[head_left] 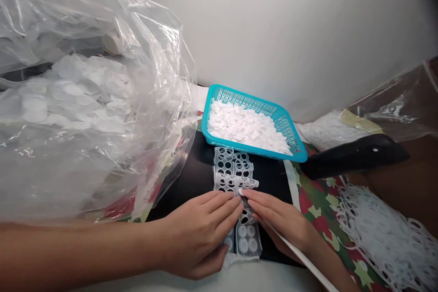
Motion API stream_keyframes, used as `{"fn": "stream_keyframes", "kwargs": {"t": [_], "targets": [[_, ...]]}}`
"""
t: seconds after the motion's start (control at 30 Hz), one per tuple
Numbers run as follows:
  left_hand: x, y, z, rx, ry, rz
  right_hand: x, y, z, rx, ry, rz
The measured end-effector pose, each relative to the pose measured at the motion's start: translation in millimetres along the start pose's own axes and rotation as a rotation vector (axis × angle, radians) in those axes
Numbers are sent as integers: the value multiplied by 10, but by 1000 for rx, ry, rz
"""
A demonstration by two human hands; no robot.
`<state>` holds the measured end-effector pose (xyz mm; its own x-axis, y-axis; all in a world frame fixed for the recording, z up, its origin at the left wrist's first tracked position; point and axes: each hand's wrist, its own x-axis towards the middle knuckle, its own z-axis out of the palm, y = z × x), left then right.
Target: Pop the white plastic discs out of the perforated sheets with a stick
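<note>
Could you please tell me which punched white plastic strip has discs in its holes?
The strip under the left hand and right hand; discs fill its lower holes, while the heaped strip at right shows empty ones.

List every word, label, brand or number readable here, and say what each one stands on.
None is readable: the clear plastic bag, teal basket, perforated white plastic strip and camouflage-patterned sheet show no legible words, numbers or brand marks.
</note>
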<state>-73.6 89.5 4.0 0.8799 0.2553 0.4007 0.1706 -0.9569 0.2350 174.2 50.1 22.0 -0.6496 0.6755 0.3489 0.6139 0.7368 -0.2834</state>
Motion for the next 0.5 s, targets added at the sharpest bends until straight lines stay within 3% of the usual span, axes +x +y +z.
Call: {"fn": "stream_keyframes", "kwargs": {"t": [0.27,0.5], "targets": [[-12,-9,30,-35,8,-14,-101,54,59,41,-80,35],[-7,-3,-6,-18,-36,-22,-32,35,36,52,-43,21]]}}
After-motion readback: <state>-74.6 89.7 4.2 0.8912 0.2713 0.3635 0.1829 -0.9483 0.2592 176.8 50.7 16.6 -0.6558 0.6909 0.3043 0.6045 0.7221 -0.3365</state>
